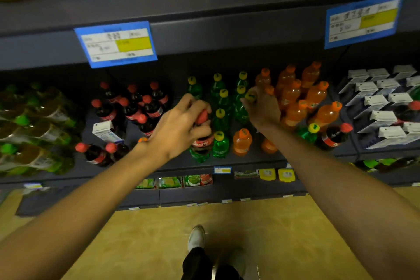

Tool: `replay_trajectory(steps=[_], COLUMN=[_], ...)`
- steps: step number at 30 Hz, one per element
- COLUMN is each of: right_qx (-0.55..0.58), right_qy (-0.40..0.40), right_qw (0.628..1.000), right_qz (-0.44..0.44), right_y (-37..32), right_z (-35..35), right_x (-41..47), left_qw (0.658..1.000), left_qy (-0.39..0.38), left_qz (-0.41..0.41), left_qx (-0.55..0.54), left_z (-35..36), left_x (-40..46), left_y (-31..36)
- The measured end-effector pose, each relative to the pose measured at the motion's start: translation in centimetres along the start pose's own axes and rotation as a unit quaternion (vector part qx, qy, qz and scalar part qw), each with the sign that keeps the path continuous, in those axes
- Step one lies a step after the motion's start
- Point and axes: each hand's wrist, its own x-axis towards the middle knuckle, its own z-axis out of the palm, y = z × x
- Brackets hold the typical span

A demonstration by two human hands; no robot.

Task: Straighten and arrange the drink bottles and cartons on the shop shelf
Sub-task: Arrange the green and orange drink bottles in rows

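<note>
We see a dark shelf [227,162] carrying red-capped cola bottles [136,107], yellow-capped green bottles [220,120], orange soda bottles [302,98], white cartons [384,102] at right, and green-capped tea bottles [36,125] at left.

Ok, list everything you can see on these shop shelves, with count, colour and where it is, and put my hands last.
Cola bottles: about a dozen, dark with red caps, left of centre; one stray far right.
Green bottles: roughly ten, yellow caps, centre.
Orange bottles: about a dozen, orange caps, right of centre.
Tea bottles: many, amber with green caps, far left.
Cartons: many, white and blue, far right; one stray among the colas.
Price tags: two, blue and yellow, shelf edge above.
Snack packs: several, green and yellow, lower shelf.
Left hand: gripping a cola bottle among the green ones.
Right hand: on a yellow-capped bottle.
</note>
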Motion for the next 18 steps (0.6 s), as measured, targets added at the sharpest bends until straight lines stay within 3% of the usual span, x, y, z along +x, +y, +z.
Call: replay_trajectory(steps=[9, 18], right_qx=[-0.032, -0.021], right_qy=[-0.109, -0.139], right_qw=[0.991, 0.985], right_qz=[0.065, 0.096], right_y=[1.5, 2.4], right_z=[5.4, 6.2], right_x=[2.1, 3.6], left_qw=[0.994, 0.988], left_qy=[0.001, 0.008], left_qz=[-0.113, -0.151], left_qx=[0.007, 0.019], left_z=[0.0, 0.9], left_x=[-4.7, -5.9], left_y=[-0.1, -1.4])
